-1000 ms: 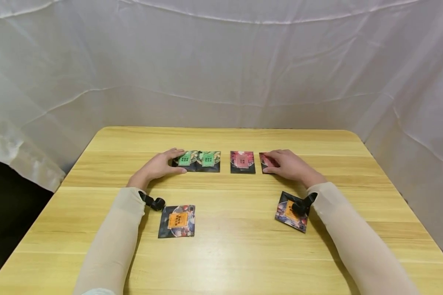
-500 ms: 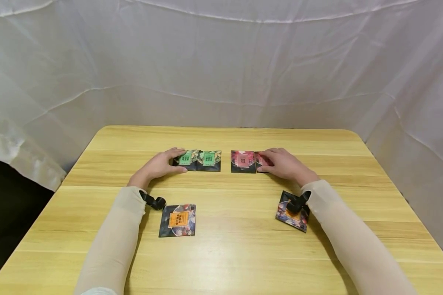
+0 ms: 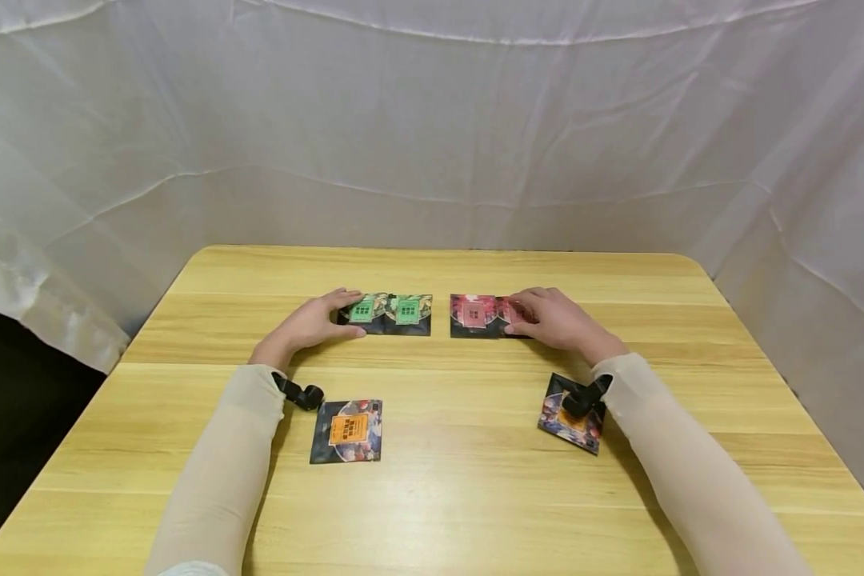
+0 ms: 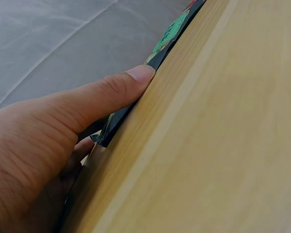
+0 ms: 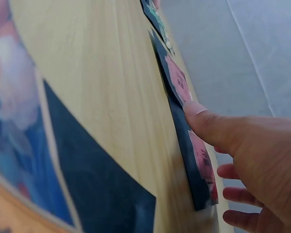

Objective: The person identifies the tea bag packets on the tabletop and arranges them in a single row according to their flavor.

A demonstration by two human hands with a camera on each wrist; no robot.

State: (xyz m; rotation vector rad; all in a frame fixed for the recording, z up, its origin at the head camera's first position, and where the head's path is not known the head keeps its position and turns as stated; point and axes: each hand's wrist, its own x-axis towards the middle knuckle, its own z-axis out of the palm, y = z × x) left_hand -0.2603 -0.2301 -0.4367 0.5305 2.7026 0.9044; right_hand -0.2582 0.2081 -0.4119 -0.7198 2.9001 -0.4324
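Two green-labelled sachets lie side by side toward the back of the table. My left hand (image 3: 311, 324) rests on the left green sachet (image 3: 364, 312), its thumb along the near edge and its fingers at the far edge. The right green sachet (image 3: 408, 314) lies against it. Across a small gap is a red-labelled sachet (image 3: 474, 316). My right hand (image 3: 558, 320) touches a second red-labelled sachet (image 5: 201, 167), partly covering it in the head view. In the right wrist view, that thumb presses where the two red sachets meet, while the other fingers hang loosely past the edge.
Nearer to me lie two orange-labelled sachets, one flat on the left (image 3: 347, 432) and one turned askew (image 3: 570, 424) under my right wrist. Black camera mounts (image 3: 298, 394) sit on both wrists. A pale cloth (image 3: 432, 160) hangs behind the wooden table (image 3: 432, 520).
My right hand has moved left, sliding the second red sachet up against the first, then shifted very slightly right. My left hand stays on the green sachet.
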